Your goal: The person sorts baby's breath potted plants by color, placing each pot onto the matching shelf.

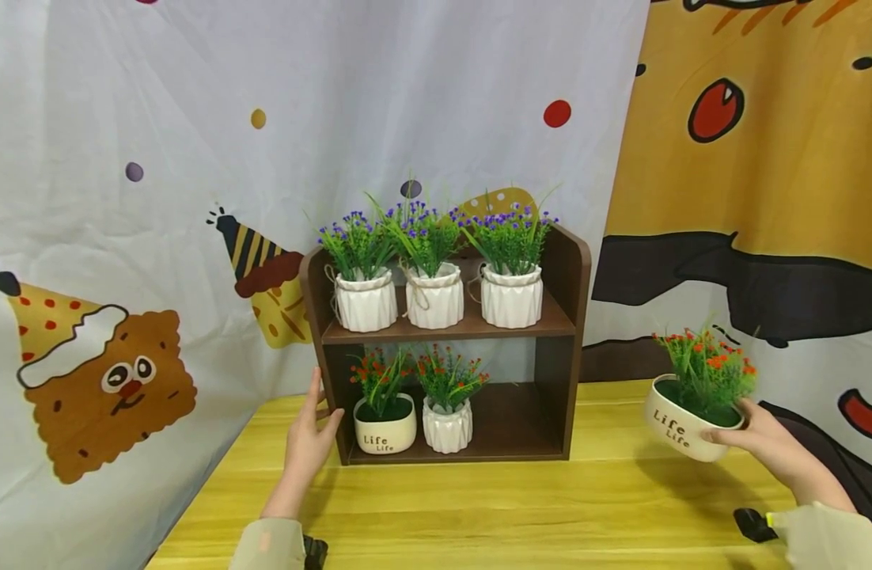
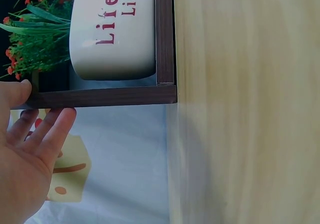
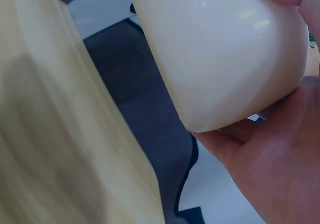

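A dark brown two-tier shelf [image 1: 450,455] stands on the wooden table. At its left side panel [image 2: 100,97] is my left hand [image 1: 309,439], holding the panel with the thumb at the front edge and the fingers along the outside. My right hand [image 1: 771,447] grips a cream "Life" flowerpot [image 1: 681,427] with orange-red flowers, tilted above the table right of the shelf. Its thumb lies on the pot's wall, and the fingers behind are partly hidden. A similar "Life" pot [image 1: 386,431] and a white ribbed pot [image 1: 448,427] sit on the lower tier.
Along the upper tier stand three white pots with purple flowers: left [image 1: 367,302], middle [image 1: 434,299] and right [image 1: 511,299]. A printed curtain [image 1: 443,103] hangs behind the wooden table [image 1: 479,514].
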